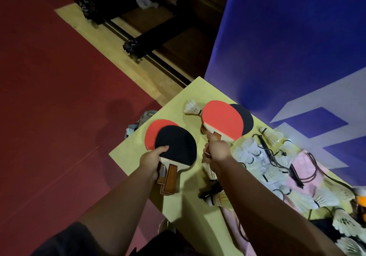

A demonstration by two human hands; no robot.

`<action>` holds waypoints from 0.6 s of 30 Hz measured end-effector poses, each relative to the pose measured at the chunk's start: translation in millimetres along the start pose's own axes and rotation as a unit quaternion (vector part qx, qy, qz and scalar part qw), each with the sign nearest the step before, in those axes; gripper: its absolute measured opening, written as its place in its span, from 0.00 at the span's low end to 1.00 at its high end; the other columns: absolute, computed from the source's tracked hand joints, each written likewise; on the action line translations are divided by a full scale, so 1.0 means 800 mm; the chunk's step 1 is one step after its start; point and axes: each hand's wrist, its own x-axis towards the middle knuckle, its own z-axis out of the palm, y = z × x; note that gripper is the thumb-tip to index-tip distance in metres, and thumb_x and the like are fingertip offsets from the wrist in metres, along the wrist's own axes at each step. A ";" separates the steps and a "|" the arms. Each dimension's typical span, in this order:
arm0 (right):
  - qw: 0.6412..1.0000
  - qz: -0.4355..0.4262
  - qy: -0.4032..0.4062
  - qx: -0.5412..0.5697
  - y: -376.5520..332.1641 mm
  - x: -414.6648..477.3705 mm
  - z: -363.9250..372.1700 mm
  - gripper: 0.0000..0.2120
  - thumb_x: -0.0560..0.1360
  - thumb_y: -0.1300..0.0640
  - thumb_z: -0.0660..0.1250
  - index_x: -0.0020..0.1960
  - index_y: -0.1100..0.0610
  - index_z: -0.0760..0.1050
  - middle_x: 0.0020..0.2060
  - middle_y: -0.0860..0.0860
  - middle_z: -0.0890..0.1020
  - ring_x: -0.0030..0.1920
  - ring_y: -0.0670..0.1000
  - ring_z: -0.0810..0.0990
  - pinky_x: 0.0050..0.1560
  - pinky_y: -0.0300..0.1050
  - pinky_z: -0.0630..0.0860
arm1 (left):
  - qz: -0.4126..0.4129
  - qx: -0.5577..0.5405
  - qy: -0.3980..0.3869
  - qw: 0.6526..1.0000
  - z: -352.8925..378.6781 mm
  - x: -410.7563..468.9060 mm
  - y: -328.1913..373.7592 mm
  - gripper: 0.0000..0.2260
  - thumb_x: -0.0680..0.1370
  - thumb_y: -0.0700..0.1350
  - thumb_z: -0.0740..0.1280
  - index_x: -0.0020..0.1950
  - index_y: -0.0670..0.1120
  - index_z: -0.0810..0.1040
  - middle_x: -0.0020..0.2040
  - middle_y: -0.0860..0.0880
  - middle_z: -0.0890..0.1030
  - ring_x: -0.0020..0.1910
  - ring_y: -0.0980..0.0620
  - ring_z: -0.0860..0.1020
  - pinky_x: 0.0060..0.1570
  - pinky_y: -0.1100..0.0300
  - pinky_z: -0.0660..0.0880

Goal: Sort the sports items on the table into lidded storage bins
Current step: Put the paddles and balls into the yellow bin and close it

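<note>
My left hand [151, 161] grips two stacked table tennis paddles, a black-faced one [176, 148] on top of a red-faced one [153, 131], near the yellow table's [138, 142] left corner. My right hand [216, 149] grips the handles of two more paddles, a red-faced one [222, 120] over a black-faced one [246, 121]. Both pairs hover just above the tabletop. A white shuttlecock [192, 108] lies beyond the right pair. No storage bin is in view.
Several shuttlecocks [249, 152], black cords [266, 148], pink cloth [306, 174] and an orange ball [361, 201] crowd the table's right side. A blue panel [287, 37] stands behind the table. Red floor [49, 97] and a black wheeled frame [134, 47] lie to the left.
</note>
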 end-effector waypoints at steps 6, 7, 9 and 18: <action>0.998 -0.006 0.031 0.055 -0.016 0.018 0.012 0.11 0.76 0.57 0.65 0.38 0.58 0.65 0.26 0.52 0.63 0.22 0.50 0.61 0.22 0.38 0.57 | 0.113 -0.013 -0.045 0.992 0.016 -0.010 0.030 0.26 0.63 0.41 0.78 0.60 0.45 0.78 0.53 0.40 0.84 0.49 0.37 0.83 0.49 0.35 0.79; 0.997 -0.023 0.043 0.062 -0.018 0.023 0.013 0.10 0.77 0.57 0.64 0.40 0.59 0.67 0.27 0.52 0.63 0.23 0.50 0.61 0.22 0.38 0.57 | 0.134 -0.026 -0.062 0.989 0.020 -0.012 0.038 0.26 0.64 0.40 0.78 0.61 0.45 0.78 0.55 0.40 0.83 0.51 0.37 0.83 0.51 0.36 0.78; 0.994 -0.048 0.065 0.076 -0.025 0.035 0.013 0.08 0.79 0.55 0.63 0.48 0.59 0.69 0.32 0.55 0.67 0.28 0.52 0.67 0.25 0.39 0.63 | 0.170 -0.042 -0.100 0.979 0.033 -0.015 0.058 0.25 0.67 0.39 0.76 0.64 0.45 0.78 0.58 0.41 0.82 0.55 0.37 0.82 0.54 0.37 0.77; 0.984 0.005 0.074 0.161 -0.029 0.089 0.026 0.17 0.79 0.46 0.64 0.58 0.58 0.69 0.50 0.56 0.81 0.49 0.56 0.82 0.46 0.52 0.79 | 0.144 -0.052 -0.156 0.976 0.123 -0.027 0.125 0.15 0.75 0.37 0.66 0.62 0.38 0.78 0.56 0.39 0.83 0.52 0.40 0.83 0.49 0.48 0.79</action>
